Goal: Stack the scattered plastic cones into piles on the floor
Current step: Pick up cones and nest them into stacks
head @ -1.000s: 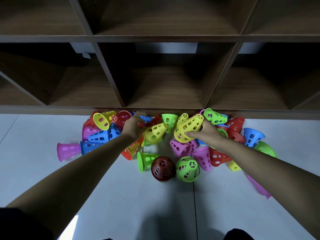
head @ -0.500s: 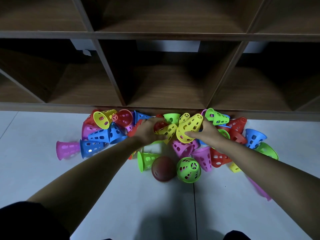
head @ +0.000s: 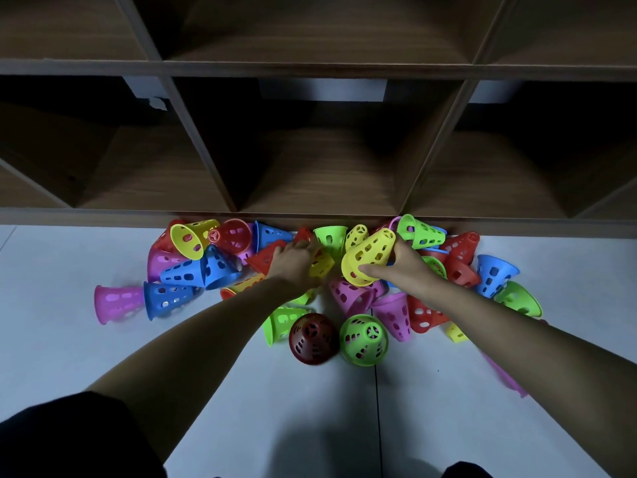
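Several perforated plastic cones in red, yellow, blue, green and pink lie scattered on the pale floor (head: 241,391) against the shelf base. My right hand (head: 403,267) grips a yellow cone (head: 368,257) lifted at a tilt, wide rim toward me. My left hand (head: 293,262) holds a second yellow cone (head: 322,265) just left of it, the fingers covering most of it. A dark red cone (head: 312,334) and a green cone (head: 363,339) stand upright side by side nearest me.
A wooden cubby shelf (head: 317,215) runs across the back, its bottom edge touching the cone heap. A pink cone (head: 115,303) and blue cones (head: 172,294) lie at the left; blue (head: 494,274) and green (head: 518,298) cones at the right. Bare floor lies near me.
My left hand has carried its yellow cone rightward from the left of the heap until it sits beside the yellow cone held in my right hand. The right hand has stayed put.
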